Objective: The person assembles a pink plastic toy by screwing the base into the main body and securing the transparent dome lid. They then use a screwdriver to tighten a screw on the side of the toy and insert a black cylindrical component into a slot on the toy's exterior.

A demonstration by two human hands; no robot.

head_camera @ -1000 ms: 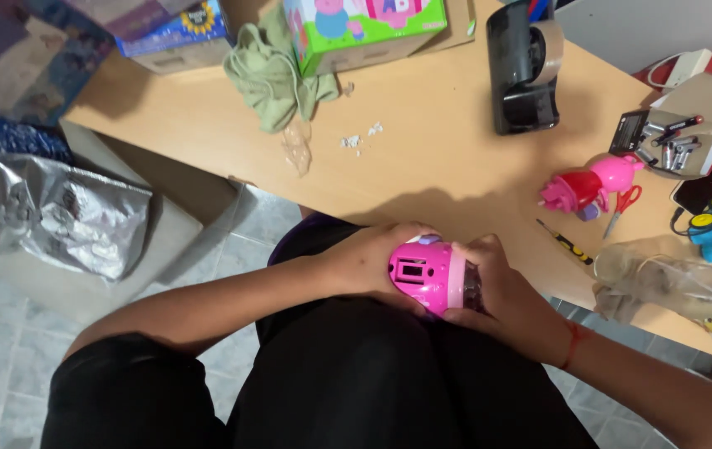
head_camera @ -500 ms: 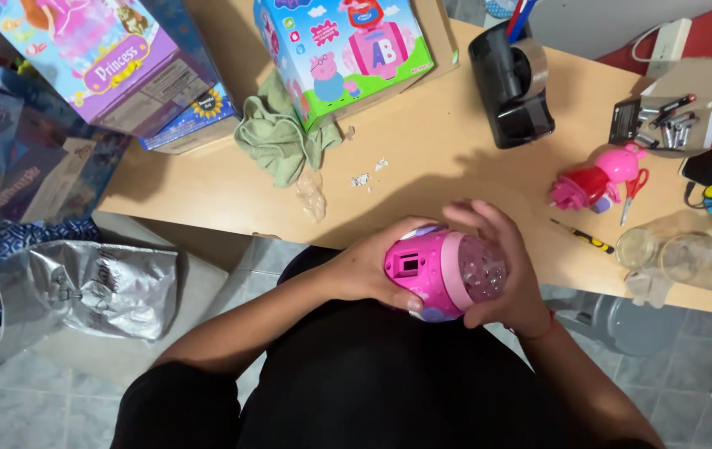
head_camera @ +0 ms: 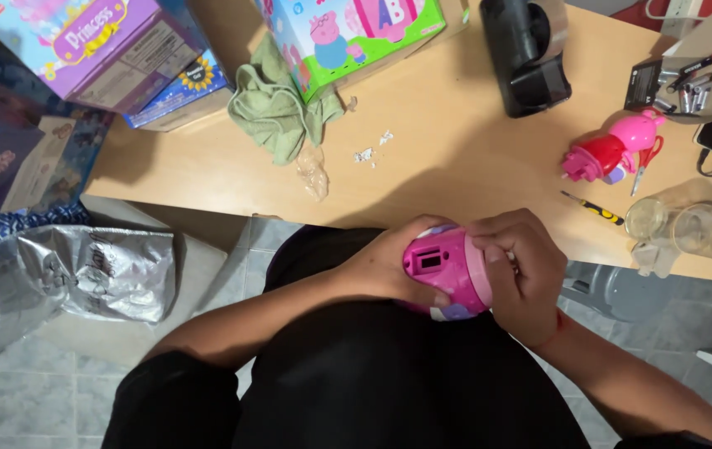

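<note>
Pink plastic toy (head_camera: 446, 271), rounded with a small dark rectangular recess in its upper face, sits above the person's lap just off the near edge of the wooden table (head_camera: 447, 158). Left hand (head_camera: 385, 264) cups it from one side and right hand (head_camera: 522, 270) wraps the other, both closed firmly on it. Well apart on the table lie a green cloth (head_camera: 277, 112), a small screwdriver (head_camera: 593, 208) and a pink figure toy (head_camera: 614, 150).

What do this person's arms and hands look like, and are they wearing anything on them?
Both hands are bare, with no gloves: the left hand and the right hand. The forearms are uncovered; short black sleeves begin near the upper arms, most clearly on the left black sleeve. A thin red string bracelet circles the right wrist. No rings or watch show.
</note>
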